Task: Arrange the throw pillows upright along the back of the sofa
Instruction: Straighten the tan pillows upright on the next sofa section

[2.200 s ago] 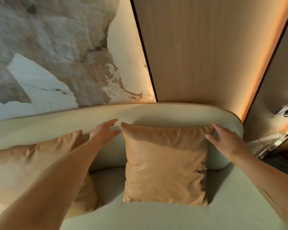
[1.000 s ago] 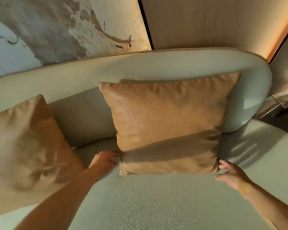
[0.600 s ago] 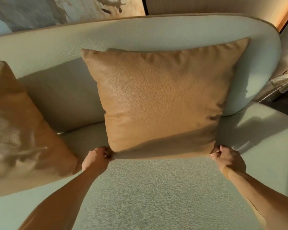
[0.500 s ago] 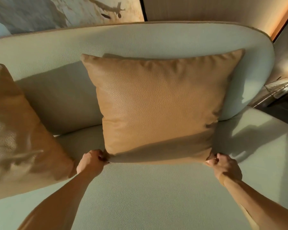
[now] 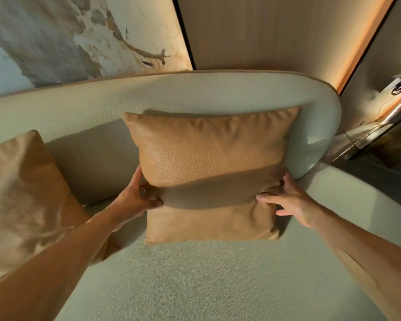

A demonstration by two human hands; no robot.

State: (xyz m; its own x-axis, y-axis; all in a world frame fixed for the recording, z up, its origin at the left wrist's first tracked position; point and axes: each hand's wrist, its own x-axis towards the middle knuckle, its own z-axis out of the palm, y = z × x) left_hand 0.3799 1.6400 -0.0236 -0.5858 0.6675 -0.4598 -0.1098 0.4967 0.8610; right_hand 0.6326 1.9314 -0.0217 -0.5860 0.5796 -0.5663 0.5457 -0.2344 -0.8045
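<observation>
Throw pillow (image 5: 208, 172), tan leather-look: gripped at mid-height on both side edges, left hand (image 5: 134, 200) pinching the left seam, right hand (image 5: 289, 200) pinching the right. Upright, leaning on the sofa backrest (image 5: 218, 93) at the right end, base on the seat (image 5: 195, 279). Second pillow (image 5: 26, 195), same tan, far left against the backrest, tilted, partly out of view. Count: pillows in view, two; hands, two. Progress, judged: right pillow nearly placed, pending release; left pillow probably in need of straightening.
</observation>
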